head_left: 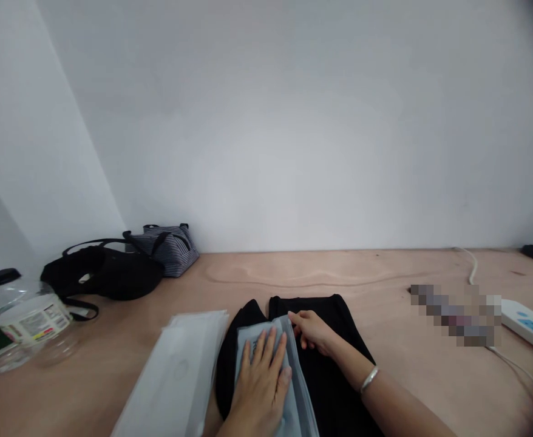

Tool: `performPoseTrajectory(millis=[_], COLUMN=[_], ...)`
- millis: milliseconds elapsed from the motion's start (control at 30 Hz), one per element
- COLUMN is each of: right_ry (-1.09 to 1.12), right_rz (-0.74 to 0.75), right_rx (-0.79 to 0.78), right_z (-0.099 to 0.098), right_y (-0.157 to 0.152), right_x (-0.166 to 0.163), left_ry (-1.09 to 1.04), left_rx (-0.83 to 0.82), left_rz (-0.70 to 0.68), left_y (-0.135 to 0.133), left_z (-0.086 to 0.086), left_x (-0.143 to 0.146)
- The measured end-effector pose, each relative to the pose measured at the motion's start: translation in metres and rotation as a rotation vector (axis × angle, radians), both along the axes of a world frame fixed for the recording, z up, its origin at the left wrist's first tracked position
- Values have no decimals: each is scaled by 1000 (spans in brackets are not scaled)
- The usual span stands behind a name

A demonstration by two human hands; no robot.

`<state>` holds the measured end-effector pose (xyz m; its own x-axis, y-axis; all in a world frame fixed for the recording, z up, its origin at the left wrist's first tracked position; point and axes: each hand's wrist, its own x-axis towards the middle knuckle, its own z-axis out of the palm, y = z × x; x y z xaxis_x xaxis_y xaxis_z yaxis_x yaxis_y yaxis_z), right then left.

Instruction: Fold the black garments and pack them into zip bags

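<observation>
My left hand (263, 379) lies flat, fingers apart, on a light grey-blue plastic bag (299, 388) with partly covered dark lettering. My right hand (312, 331) pinches this bag's upper right edge between thumb and fingers. Underneath, black folded fabric (339, 382) spreads over the table, showing on both sides of the bag; its full shape is hidden. Left of it rests a stack of whitish translucent plastic bags (169, 376), touched by neither hand.
A clear bottle (34, 328) with a black cap stands at the left. Behind it are a black visor cap (125, 273) and a striped bag (175, 249). At the right lie a white power strip (528, 328), its cable and a pixelated patch. A wall borders the wooden table (266, 273).
</observation>
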<state>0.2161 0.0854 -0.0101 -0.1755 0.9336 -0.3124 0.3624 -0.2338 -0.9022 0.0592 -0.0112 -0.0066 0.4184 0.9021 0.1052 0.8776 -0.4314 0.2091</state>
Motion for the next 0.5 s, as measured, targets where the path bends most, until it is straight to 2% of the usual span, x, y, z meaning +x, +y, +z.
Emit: performPoseTrajectory(millis=[133, 300, 500], right_ry=[55, 71, 16], right_rz=[-67, -53, -78], right_rx=[-22, -48, 9], right_z=[-7, -7, -9], right_y=[3, -1, -6], right_x=[-3, -1, -6], left_ry=[-4, -12, -17], left_rx=[1, 34, 22], left_rz=[23, 10, 15], left_y=[-1, 3, 2], left_z=[1, -6, -8], left_x=[1, 0, 0])
